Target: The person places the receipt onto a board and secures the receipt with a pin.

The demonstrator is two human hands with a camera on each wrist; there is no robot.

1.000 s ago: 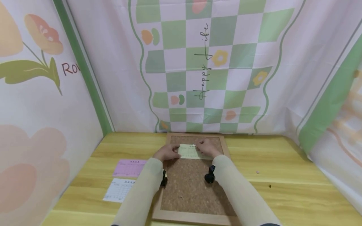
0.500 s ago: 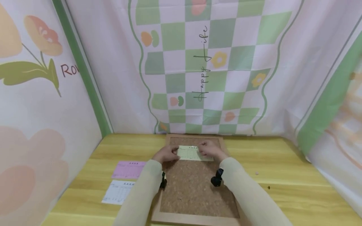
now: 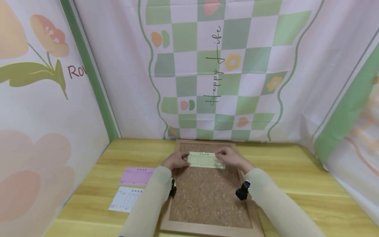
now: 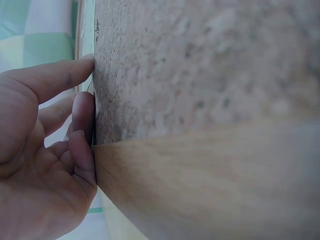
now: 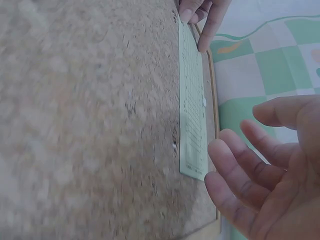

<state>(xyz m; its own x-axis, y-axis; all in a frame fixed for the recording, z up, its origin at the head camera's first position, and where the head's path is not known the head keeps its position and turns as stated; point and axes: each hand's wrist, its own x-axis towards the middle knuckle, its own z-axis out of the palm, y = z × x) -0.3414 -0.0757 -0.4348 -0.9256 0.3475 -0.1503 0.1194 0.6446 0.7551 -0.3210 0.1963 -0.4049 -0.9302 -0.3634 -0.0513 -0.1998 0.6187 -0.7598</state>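
A pale yellow-green form slip (image 3: 204, 160) lies across the upper part of a wood-framed cork board (image 3: 207, 197). Near the middle of its top edge sits a small white pushpin (image 5: 204, 102). The left hand (image 3: 176, 160) rests at the slip's left end, thumb and forefinger touching the corners; its other fingers bend against the board's frame in the left wrist view. At the slip's right end is the right hand (image 3: 232, 157). Its fingers are loosely spread with nothing between them in the right wrist view; whether a fingertip touches the paper I cannot tell.
To the left of the board, a pink form slip (image 3: 137, 176) and a white form slip (image 3: 125, 199) lie on the wooden table (image 3: 91, 194), partly behind the left sleeve. A checkered curtain (image 3: 225, 82) hangs right behind the table's back edge.
The right hand has moved right along the slip, away from the top middle, uncovering the pushpin and more of the paper. The left hand stays at the slip's left end.
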